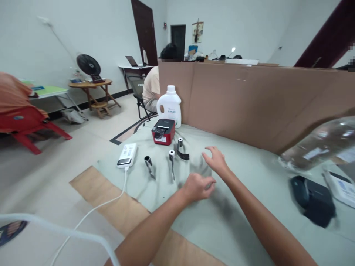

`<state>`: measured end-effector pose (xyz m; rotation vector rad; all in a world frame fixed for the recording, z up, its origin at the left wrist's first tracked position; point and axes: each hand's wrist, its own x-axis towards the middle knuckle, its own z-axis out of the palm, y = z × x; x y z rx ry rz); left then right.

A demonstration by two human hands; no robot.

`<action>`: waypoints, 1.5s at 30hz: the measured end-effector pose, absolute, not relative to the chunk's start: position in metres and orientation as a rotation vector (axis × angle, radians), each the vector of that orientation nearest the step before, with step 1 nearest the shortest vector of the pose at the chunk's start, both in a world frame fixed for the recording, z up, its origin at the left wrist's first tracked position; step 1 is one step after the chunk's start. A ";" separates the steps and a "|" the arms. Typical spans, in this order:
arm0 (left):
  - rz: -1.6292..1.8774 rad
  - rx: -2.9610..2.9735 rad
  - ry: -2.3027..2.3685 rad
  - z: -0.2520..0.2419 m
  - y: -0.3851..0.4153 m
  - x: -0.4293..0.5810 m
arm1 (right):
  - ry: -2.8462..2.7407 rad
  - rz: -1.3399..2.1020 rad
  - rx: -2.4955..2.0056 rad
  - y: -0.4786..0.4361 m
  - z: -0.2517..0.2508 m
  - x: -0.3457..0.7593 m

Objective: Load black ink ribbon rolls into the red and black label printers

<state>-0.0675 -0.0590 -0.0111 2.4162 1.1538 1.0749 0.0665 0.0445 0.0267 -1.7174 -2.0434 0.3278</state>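
My left hand [198, 186] rests on the pale green cloth [249, 184] covering the table, its fingers curled and pinching a fold of the cloth. My right hand [215, 159] lies just beyond it, fingers spread and pressing on the cloth. Three small label rolls with dark tape tails stand close by on the left: one [148, 162], a second [171, 157] and a third [181, 145]. A red and black label printer [163, 131] sits behind them.
A white detergent bottle [169, 105] stands by the printer. A white power bank [127, 155] with a cable lies at the left edge. A black device [314, 199] and a blurred clear plastic bottle [318, 146] are at right. A cardboard wall [249, 99] backs the table; a person sits beyond it.
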 end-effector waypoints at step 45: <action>1.172 1.500 1.348 0.033 -0.006 -0.022 | -1.421 0.420 -1.243 -0.070 -0.022 0.146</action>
